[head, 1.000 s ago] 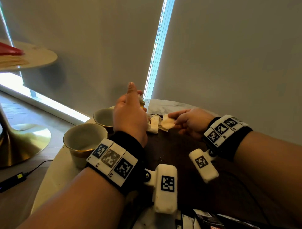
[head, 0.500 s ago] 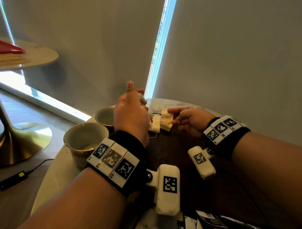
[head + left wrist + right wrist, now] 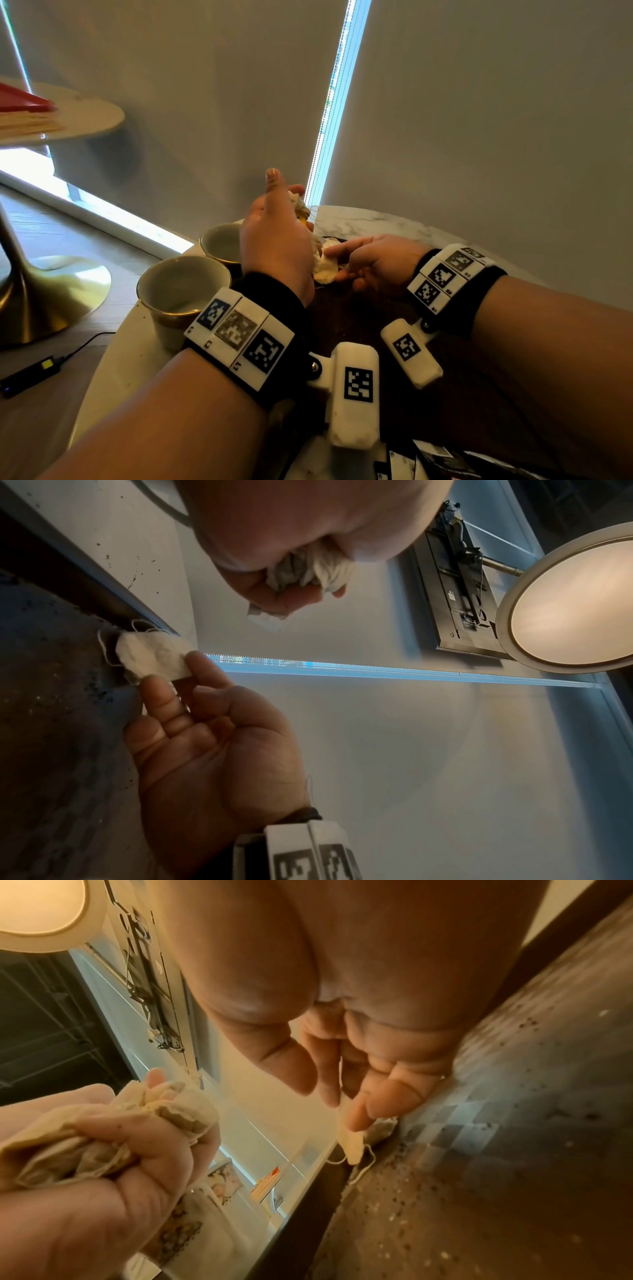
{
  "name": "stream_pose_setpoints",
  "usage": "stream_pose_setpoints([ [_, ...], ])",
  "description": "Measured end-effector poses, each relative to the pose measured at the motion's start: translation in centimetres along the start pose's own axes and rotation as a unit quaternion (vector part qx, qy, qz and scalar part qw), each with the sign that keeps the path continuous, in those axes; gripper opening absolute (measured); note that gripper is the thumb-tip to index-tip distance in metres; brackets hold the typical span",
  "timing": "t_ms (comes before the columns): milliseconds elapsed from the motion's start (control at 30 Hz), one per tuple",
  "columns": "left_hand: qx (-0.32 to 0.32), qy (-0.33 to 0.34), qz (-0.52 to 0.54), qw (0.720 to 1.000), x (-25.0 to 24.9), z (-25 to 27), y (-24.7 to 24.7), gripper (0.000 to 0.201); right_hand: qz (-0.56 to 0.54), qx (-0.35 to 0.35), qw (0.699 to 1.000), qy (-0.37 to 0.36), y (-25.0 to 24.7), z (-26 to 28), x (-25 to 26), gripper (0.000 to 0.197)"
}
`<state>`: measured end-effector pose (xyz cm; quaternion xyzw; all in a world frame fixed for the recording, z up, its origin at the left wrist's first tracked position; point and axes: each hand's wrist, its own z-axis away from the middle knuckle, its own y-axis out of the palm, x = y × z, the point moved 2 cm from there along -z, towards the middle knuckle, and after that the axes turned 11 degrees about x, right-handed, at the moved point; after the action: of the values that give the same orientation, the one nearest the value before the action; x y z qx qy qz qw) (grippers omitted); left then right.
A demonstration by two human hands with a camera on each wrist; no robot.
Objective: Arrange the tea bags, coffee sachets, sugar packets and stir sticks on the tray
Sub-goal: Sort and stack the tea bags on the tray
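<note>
From the head view, the left hand point(image 3: 274, 236) is raised above the round marble table point(image 3: 370, 222), thumb up, fingers curled round a crumpled bunch of tea bags point(image 3: 298, 207). The right hand point(image 3: 373, 262) reaches in low beside it, fingertips pinching a single tea bag point(image 3: 325, 269) over the far end of the dark tray point(image 3: 359, 318). Two cups point(image 3: 181, 291) stand just left of the tray, and a few sachets point(image 3: 431, 459) lie at the near edge; their count is unclear.

In the left wrist view, the left hand point(image 3: 274, 542) is a closed fist on its bunch point(image 3: 304, 569). The right hand point(image 3: 205, 723), palm up, nips the single tea bag point(image 3: 150, 656) between finger and thumb at the tray's corner, its string trailing.

In the right wrist view, the right hand point(image 3: 342, 1056) holds that tea bag point(image 3: 349, 1139) hanging edge-down, touching or just above the speckled tray point(image 3: 479, 1177). The left hand point(image 3: 113, 1150) clutches several tea bags point(image 3: 120, 1123), too crumpled to count.
</note>
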<state>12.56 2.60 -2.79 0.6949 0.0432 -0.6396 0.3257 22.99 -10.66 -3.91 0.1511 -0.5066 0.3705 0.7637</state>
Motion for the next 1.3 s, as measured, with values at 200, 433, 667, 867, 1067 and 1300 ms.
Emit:
stream_pose_setpoints([
  [200, 0.005, -0.013, 0.024, 1.000, 0.1, 0.0, 0.1, 0.058, -0.006, -0.006, 1.000, 0.005, 0.3, 0.0, 0.1, 0.039],
  [433, -0.005, -0.008, 0.024, 1.000, 0.0, 0.2, 0.2, 0.059, 0.089, -0.066, 0.993, -0.045, -0.3, 0.8, 0.7, 0.023],
  [667, -0.004, -0.006, 0.017, 1.000, 0.3, 0.1, 0.2, 0.061, 0.127, 0.034, 0.991, -0.016, 1.1, 0.6, -0.3, 0.029],
  [867, -0.005, -0.008, 0.022, 1.000, 0.3, -0.1, 0.1, 0.060, 0.159, 0.008, 0.987, -0.001, 1.6, 0.2, -0.1, 0.026],
  [1067, 0.000, -0.005, 0.023, 1.000, 0.7, -0.7, 0.0, 0.066, 0.185, -0.004, 0.983, -0.006, 1.8, 0.4, 0.0, 0.027],
  [1300, 0.023, -0.023, 0.117, 0.993, 0.9, -0.2, 0.5, 0.063, 0.177, -0.049, 0.978, -0.099, 1.0, 1.1, 0.5, 0.027],
])
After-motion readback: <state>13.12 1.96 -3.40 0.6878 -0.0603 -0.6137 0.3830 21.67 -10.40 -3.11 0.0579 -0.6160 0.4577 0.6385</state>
